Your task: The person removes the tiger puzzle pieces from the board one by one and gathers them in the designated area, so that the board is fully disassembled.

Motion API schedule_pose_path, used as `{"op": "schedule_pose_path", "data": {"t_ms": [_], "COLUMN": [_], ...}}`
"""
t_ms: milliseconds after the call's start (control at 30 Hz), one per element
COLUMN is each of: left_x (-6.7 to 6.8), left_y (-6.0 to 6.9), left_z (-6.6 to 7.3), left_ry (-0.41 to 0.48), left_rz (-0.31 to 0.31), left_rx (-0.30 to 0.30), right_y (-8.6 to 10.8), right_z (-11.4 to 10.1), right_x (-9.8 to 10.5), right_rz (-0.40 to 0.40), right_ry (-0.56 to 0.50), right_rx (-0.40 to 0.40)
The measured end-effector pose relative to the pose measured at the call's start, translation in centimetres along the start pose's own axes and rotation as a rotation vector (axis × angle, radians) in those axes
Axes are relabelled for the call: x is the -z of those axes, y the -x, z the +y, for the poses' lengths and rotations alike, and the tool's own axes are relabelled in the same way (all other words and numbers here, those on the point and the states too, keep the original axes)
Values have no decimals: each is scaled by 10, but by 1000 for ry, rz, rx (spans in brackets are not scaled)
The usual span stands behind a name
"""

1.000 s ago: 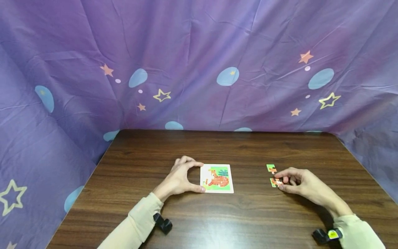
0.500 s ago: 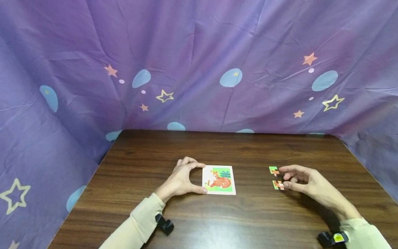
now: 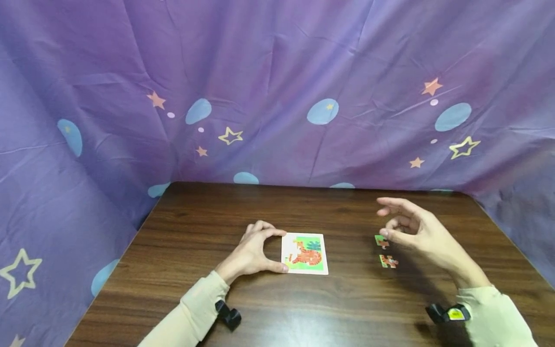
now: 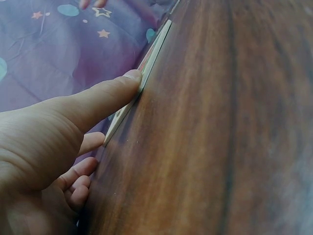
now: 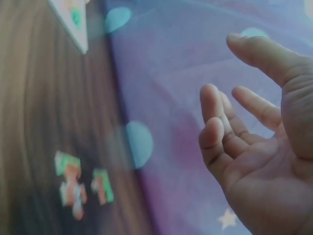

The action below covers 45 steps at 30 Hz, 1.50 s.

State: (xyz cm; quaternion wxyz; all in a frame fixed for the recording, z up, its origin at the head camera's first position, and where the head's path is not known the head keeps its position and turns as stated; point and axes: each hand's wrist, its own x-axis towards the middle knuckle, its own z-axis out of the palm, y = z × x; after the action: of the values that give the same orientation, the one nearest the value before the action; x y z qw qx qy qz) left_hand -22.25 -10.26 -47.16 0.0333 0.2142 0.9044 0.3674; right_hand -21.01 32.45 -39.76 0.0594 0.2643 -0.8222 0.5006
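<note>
Two loose puzzle pieces [image 3: 389, 261], green, orange and white, lie flat to the left of the right hand [image 3: 424, 232] and below it. We tell them apart by distance from the person. The far piece [image 3: 382, 244] shows just under the right thumb's tip in the head view, partly covered by it; the near piece sits a little toward the person, apart from its neighbour. We note the near piece is longer across than deep, green end away from the right hand. The far piece's long axis we cannot tell.

Right hand: raised off the counter [image 3: 347, 212], thumb and forefinger spread wide, other fingers loosely bent, nothing in it. We judge the relation to mind is down and leftward from this palm; the right hand is much the nearer of the two.

Beyond the pieces, farther to the right hand's left, lies the square board [image 3: 286, 248] with its orange-striped animal picture and a pale patch on its left part. Left hand [image 3: 251, 246]: thumb at the board's near left corner, forefinger at the far left one, a broad span holding the board between them. The board lies between this hand and the pieces.

Outward again we log a pale sleeve [image 3: 195, 308] behind the left hand, and past both hands' reach a purple cloth [image 3: 269, 96] with stars.
</note>
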Motion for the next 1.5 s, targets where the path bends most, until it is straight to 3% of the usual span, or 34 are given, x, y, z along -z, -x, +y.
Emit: {"op": "schedule_pose_path", "data": {"t_ms": [367, 633, 1100, 1300, 1500], "left_x": [2, 1, 2, 1, 0], "left_y": [0, 1, 2, 1, -1], "left_z": [-3, -5, -3, -3, 0], "left_ry": [-20, -6, -2, -9, -5], "left_rz": [12, 20, 13, 13, 3], "left_rx": [14, 3, 12, 11, -3], "right_y": [-39, -59, -57, -52, -47], "right_z": [-27, -33, -1, 9, 12], "right_x": [-30, -65, -124, -139, -146], "right_rz": [-3, -65, -237, -306, -347], "right_ry": [-92, -160, -280, -338, -311], "right_rx": [21, 9, -174, -188, -205]}}
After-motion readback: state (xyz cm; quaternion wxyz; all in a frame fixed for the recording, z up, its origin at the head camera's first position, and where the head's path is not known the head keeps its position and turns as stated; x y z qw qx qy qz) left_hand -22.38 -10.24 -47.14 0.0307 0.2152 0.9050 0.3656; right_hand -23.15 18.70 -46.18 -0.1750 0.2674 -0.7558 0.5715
